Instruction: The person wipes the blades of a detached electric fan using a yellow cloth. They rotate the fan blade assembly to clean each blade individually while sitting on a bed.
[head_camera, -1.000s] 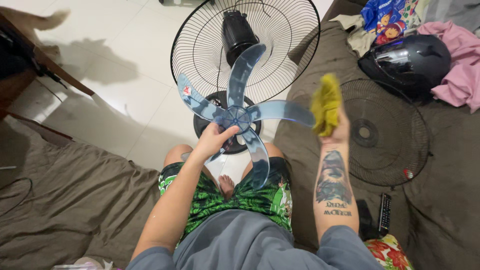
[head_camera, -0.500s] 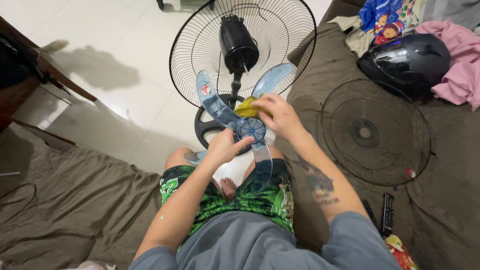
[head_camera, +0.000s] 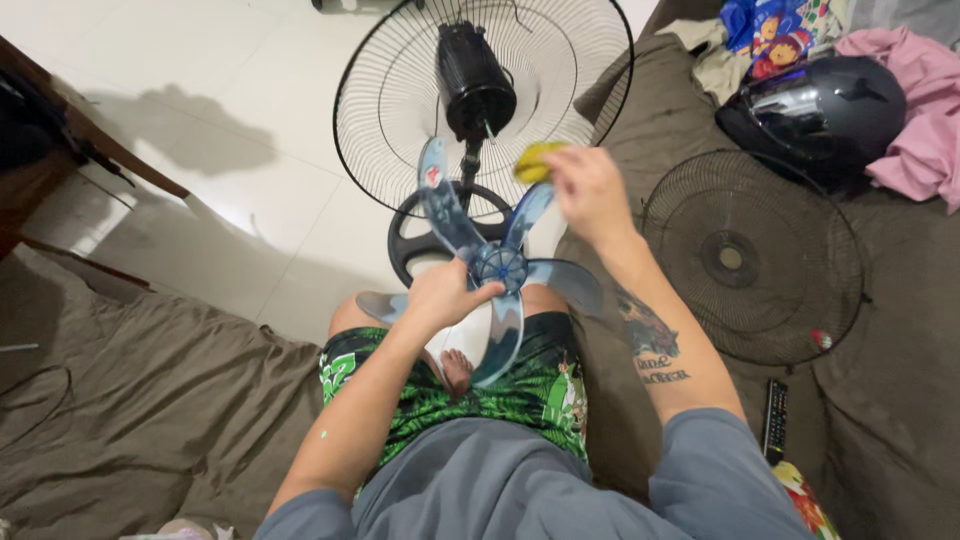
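A translucent blue plastic fan blade w/ several vanes is held up over my lap, just in front of my knees. My left hand has its fingers clenched around the blade's round hub from the left side. My right hand is up & to the right of the hub, fingers closed on a crumpled yellow cloth, which sits at the tip of the upper right vane. I'm seated on a bed w/ a brown sheet, in green patterned shorts. Behind the blade, on the white tile floor, stands a black pedestal fan w/ its rear wire guard & bare motor. To my right on the bed lies the round black front fan grille; beyond it a black motorcycle helmet & a pink garment. A black remote control lies nr my right elbow.
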